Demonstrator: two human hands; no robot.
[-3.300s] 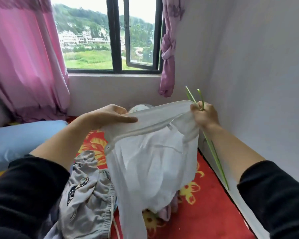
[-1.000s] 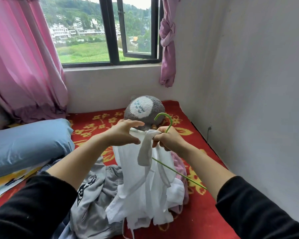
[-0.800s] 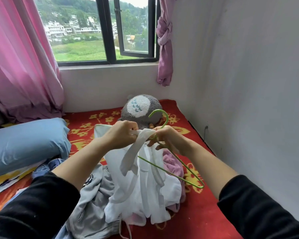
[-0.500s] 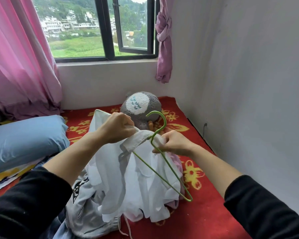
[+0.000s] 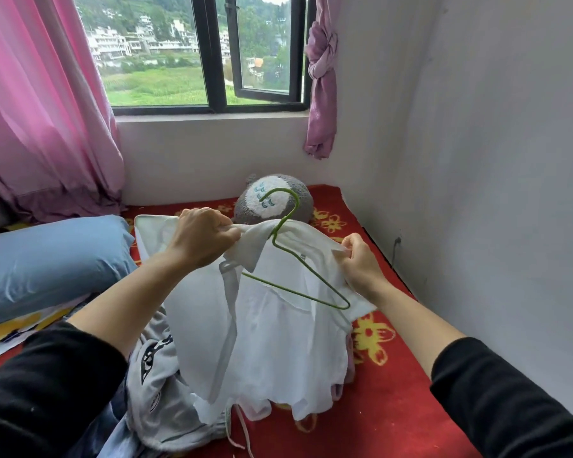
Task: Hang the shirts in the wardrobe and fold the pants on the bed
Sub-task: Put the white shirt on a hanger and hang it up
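I saw the shirt (image 5: pixel 262 325) above the pants (image 5: pixel 156 391) on the bed (image 5: pixel 394 408), pillow (image 5: pixel 47 259) left, toy (image 5: pixel 306 201) behind.

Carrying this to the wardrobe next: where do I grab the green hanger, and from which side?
Take the green hanger at its neck, just under the hook, from above. That part stands clear above the collar of the white shirt, while one arm lies under cloth. The right hand, pinching fabric nearby, looks closest.
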